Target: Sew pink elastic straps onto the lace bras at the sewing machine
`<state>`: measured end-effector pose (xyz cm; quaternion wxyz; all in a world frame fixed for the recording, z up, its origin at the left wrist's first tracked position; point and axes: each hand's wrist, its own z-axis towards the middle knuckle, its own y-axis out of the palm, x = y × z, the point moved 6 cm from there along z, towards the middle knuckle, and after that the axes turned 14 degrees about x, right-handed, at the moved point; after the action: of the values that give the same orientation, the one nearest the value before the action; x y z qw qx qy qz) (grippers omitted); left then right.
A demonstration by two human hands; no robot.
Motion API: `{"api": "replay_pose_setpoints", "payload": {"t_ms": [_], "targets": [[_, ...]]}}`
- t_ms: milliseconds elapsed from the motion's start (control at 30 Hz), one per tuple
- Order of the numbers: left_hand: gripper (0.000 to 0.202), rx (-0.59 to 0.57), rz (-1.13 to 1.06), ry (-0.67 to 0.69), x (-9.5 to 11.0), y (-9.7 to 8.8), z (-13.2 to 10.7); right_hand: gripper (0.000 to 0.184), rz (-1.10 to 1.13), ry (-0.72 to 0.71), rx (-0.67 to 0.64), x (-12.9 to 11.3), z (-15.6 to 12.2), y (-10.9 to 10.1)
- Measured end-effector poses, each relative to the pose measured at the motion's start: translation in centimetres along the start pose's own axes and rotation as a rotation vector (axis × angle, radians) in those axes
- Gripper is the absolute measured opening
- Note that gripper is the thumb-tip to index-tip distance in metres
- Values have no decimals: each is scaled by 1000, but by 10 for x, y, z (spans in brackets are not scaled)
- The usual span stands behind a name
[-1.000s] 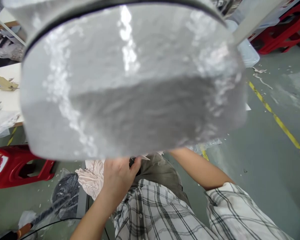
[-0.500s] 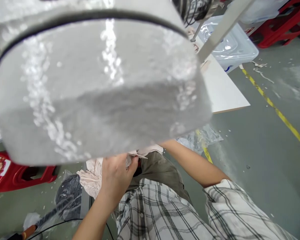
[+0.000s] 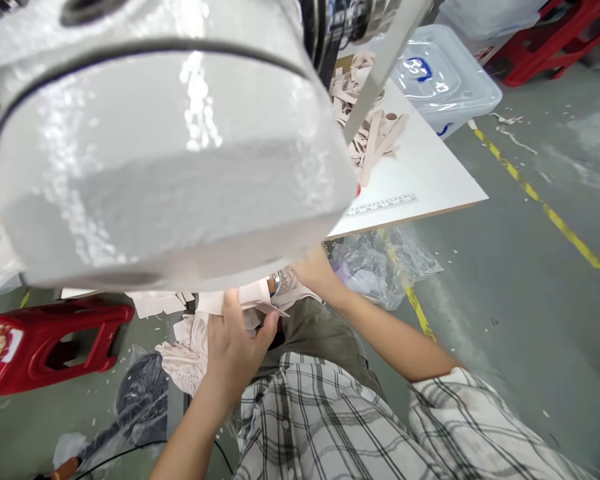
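Left hand: the bare left hand (image 3: pixel 237 343) rests on a pale pink flat cloth piece (image 3: pixel 253 297), thumb and index finger spread apart, the index laid over it; whether the fingers clamp it, I cannot tell.
Right hand: the bare right hand (image 3: pixel 313 267) is partly hidden behind the machine; I cannot tell whether its fingers are clenched, released or grasping.
Cloth: the flat piece lies under the near edge of a glossy grey rounded machine head (image 3: pixel 175 167), above the person's lap; pale pink patterned lace (image 3: pixel 183 360) bunches just beside the left hand.
Lidded box: a clear plastic box with a blue-marked lid (image 3: pixel 450 77) stands closed beyond the white tabletop (image 3: pixel 435 187); its contents cannot be made out.
Second container: a translucent plastic one (image 3: pixel 490 17) shows behind it, partly cut off by the frame.
Tabletop: pale pink cut strips (image 3: pixel 380 140) lie in a loose heap, with a transparent ruler (image 3: pixel 383 203) near the front edge.
Bag: a crumpled clear plastic bag (image 3: pixel 380 267) lies on the green floor (image 3: pixel 530 333); something pale lilac shows through it.
Stool: a red plastic stool (image 3: pixel 97 327) stands at the left.
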<state>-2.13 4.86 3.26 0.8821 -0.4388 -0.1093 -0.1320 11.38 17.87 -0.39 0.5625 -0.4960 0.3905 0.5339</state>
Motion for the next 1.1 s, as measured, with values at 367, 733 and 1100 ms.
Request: {"api": "replay_pose_setpoints", "payload": {"t_ms": [367,733,1100], "targets": [[95,-124,-156,165,65,-4,-41,32,172,322,-131,-7,-83,-30],[31,-345,-468,227,61,-24,-3,32,86,226,-785,-29,-102,-28],[38,-698,-1246,-1104,0,57,-49,22,-562,-532,-229,-25,-94,-20]]}}
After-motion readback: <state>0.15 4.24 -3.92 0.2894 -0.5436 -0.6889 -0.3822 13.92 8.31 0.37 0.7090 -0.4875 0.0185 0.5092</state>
